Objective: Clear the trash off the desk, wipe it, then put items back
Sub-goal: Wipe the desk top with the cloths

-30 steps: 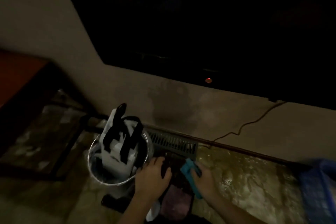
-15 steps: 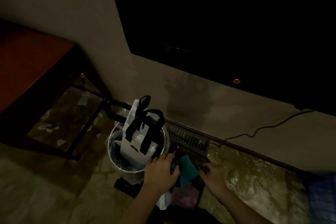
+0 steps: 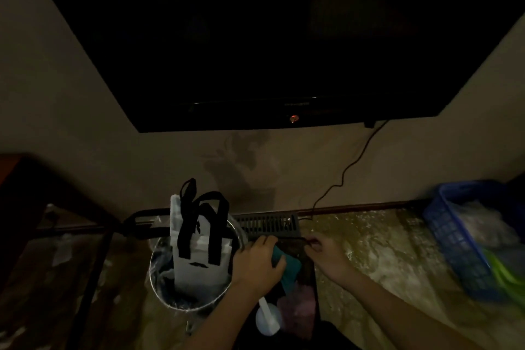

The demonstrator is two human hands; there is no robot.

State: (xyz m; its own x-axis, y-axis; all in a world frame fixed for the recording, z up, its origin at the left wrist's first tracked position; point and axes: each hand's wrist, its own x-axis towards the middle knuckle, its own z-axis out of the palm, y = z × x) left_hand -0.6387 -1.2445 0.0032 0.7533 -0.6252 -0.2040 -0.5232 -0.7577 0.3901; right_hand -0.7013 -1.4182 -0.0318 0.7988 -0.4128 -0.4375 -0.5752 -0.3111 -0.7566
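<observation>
- Fingers (image 3: pixel 265 241) of the left hand (image 3: pixel 255 264) curl round the teal cloth (image 3: pixel 291 267). The right hand (image 3: pixel 329 260) curls at a dark edge, and I cannot tell whether it grips.
- The cloth sits bunched between both hands, above the floor, just beside the bin (image 3: pixel 152 275).
- It is crumpled, with no clear long axis or direction.
- It is likely soft, light and limp, so gather it by a fold.

A dark wall-mounted television (image 3: pixel 255 37) with a red indicator light (image 3: pixel 294 118) hangs above a black cable (image 3: pixel 341 182) trailing floorward, a slatted black grille (image 3: pixel 267 226) at the baseboard, and a blue basket (image 3: pixel 454 247) apparently holding clear plastic.
</observation>
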